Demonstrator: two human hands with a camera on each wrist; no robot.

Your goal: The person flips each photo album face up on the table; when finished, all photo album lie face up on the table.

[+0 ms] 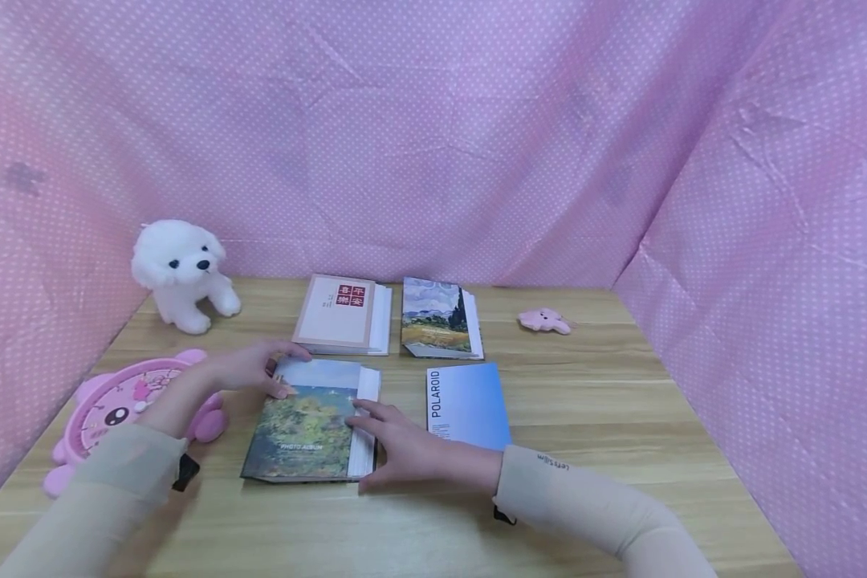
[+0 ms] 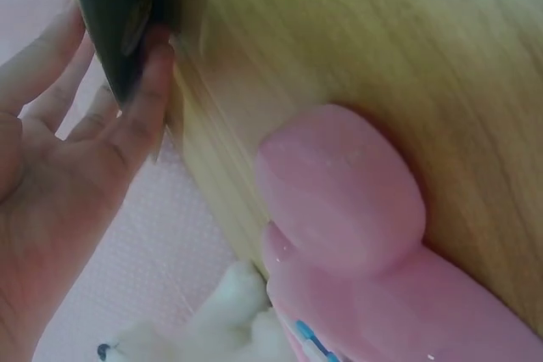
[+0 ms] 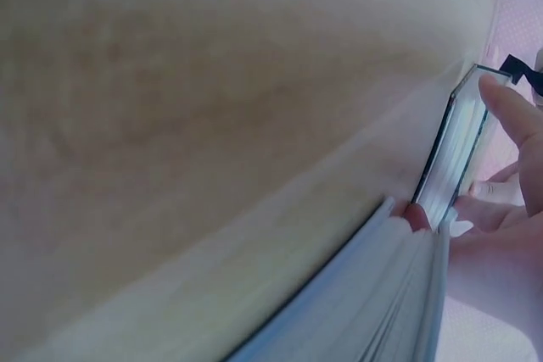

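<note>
A photo album (image 1: 303,433) with a painted green garden cover lies on the table in the head view. My left hand (image 1: 249,368) grips its upper left edge, the thumb over the cover; in the left wrist view, fingers (image 2: 140,116) wrap the dark cover's edge. At the album's right side, my right hand (image 1: 405,449) holds the page edge between thumb and fingers. The right wrist view shows this album's white pages (image 3: 458,146) beside that hand. Just right of it is a blue POLAROID album (image 1: 470,401), partly behind my right forearm.
Behind lie a cream album (image 1: 335,317) with red characters and a landscape-cover album (image 1: 435,321). A white plush dog (image 1: 184,277) stands at the back left, and a pink clock (image 1: 90,417) lies under my left forearm. A small pink plush (image 1: 544,320) is at right.
</note>
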